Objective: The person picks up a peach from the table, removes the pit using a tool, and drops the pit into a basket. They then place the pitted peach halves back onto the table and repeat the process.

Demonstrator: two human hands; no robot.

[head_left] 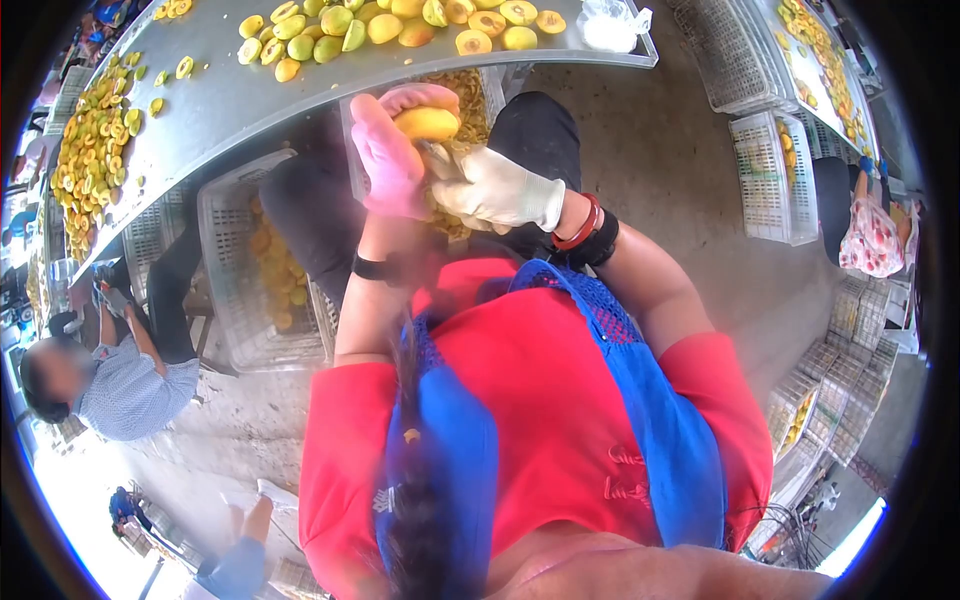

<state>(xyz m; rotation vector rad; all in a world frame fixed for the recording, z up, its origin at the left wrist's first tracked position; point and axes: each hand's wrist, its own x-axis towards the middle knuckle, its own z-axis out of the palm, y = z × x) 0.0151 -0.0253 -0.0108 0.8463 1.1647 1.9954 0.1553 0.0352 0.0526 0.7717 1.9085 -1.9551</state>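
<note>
My left hand (385,155), in a pink glove, is wrapped around a smooth yellow stone fruit (428,124), much like a peach or apricot. My right hand (500,188) wears a whitish glove and is right against the fruit's lower side. Its fingers are curled closed; what they hold, if anything, is blurred and hidden. Below both hands, between my knees, a crate holds many yellow fruit pieces (465,90). On the metal table (215,110) just beyond lie whole and halved yellow-green fruits (385,28), some cut faces showing brown hollows.
A heap of cut fruit (100,150) covers the table's left part. A clear plastic bag (610,28) sits at its right corner. White crates (225,260) stand left of my legs, others (775,180) at right. A co-worker (130,385) sits at left.
</note>
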